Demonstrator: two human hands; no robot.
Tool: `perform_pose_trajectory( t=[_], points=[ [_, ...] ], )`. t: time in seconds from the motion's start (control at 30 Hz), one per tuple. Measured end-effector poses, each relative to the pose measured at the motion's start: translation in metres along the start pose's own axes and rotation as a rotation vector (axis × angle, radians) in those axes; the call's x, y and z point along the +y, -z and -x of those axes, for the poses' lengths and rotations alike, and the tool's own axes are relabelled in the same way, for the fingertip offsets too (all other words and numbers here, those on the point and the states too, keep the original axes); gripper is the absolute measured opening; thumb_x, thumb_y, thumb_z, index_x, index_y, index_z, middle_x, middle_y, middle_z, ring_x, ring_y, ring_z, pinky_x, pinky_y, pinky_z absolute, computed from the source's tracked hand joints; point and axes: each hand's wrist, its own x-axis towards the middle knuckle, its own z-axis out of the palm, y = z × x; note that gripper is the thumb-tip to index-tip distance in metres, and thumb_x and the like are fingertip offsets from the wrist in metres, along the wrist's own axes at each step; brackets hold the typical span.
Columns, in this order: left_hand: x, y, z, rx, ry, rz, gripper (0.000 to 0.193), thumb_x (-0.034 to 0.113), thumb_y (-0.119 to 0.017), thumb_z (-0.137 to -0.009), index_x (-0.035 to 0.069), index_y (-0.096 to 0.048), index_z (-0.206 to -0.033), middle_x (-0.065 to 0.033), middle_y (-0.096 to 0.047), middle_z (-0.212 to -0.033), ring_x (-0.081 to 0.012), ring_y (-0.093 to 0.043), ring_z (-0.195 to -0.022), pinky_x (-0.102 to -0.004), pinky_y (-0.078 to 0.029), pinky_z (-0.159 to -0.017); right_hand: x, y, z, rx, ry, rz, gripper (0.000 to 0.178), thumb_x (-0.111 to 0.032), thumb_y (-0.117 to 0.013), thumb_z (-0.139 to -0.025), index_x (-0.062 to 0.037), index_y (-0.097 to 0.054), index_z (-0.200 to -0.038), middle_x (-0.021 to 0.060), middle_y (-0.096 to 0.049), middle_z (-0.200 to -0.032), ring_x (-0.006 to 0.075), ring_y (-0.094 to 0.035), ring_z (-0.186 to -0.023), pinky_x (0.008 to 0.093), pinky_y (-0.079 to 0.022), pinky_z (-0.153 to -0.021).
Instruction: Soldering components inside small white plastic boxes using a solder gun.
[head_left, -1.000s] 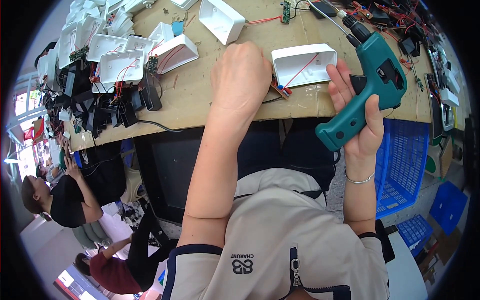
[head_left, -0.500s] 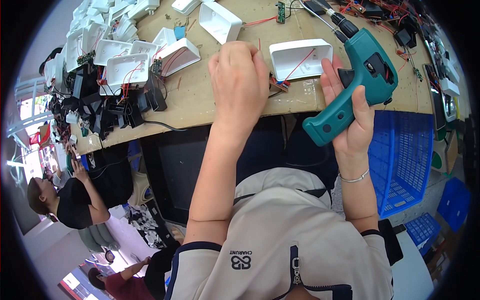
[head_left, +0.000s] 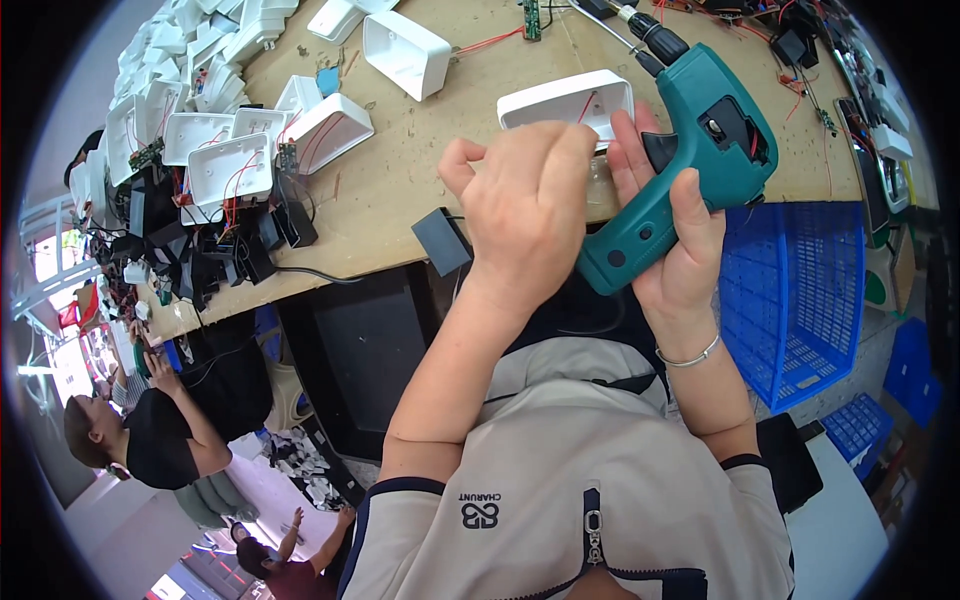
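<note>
The right hand (head_left: pixel 680 270) cradles a green power drill (head_left: pixel 690 150), thumb against its handle (head_left: pixel 625 245), other fingers extended, probably keeping its nose aimed away across the table (head_left: pixel 415 150). The left hand's (head_left: pixel 530 205) grip is curled; whether it pinches anything cannot be told. It partly hides a white box (head_left: pixel 545 103); a dark grey box (head_left: pixel 440 240) lies just beside, at the near edge. White cases (head_left: pixel 230 165) crowd the left.

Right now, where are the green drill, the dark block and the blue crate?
Green drill (head_left: pixel 695 152): head view, on its body above the handle.
Dark block (head_left: pixel 440 243): head view, on its broad face.
Blue crate (head_left: pixel 752 300): head view, on its left wall.
</note>
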Motion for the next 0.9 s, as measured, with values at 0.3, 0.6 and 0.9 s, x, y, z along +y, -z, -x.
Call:
perform_pose_trajectory(
  t=[0.3, 0.6, 0.9],
  points=[
    [-0.009, -0.004, -0.007, -0.044, -0.033, -0.089, 0.01, 0.008, -0.057, -0.069, 0.012, -0.058, -0.078, 0.0037, -0.051, -0.073, -0.0129, -0.05, -0.066, -0.0359, -0.023, -0.068, -0.004, 0.008, -0.003, -0.048, -0.008, 0.035, 0.064, -0.03, -0.055, -0.088, -0.0048, -0.022, -0.137, 0.0236, -0.027, -0.139, 0.0353, -0.032, -0.128, 0.042, -0.029, -0.107],
    [-0.004, -0.01, -0.006, 0.014, 0.019, -0.143, 0.012, 0.006, -0.063, -0.062, 0.012, -0.057, -0.069, 0.0011, -0.051, -0.088, -0.0156, -0.048, -0.081, -0.0367, -0.021, -0.07, -0.035, 0.035, 0.03, -0.061, 0.155, 0.358, 0.074, -0.033, -0.067, -0.08, 0.0088, -0.031, -0.129, 0.0242, -0.048, -0.123, 0.0195, -0.061, -0.077, 0.0254, -0.051, -0.064],
    [-0.005, -0.016, -0.014, -0.052, 0.063, -0.166, 0.004, 0.015, -0.066, -0.069, 0.012, -0.065, -0.071, -0.0024, -0.057, -0.1, -0.0176, -0.051, -0.094, -0.0421, -0.024, -0.084, -0.061, 0.046, 0.1, 0.096, 0.154, 0.787, 0.074, -0.039, -0.073, -0.073, 0.0059, -0.042, -0.123, 0.0189, -0.052, -0.119, 0.0137, -0.057, -0.066, 0.0227, -0.047, -0.055]
  ],
)
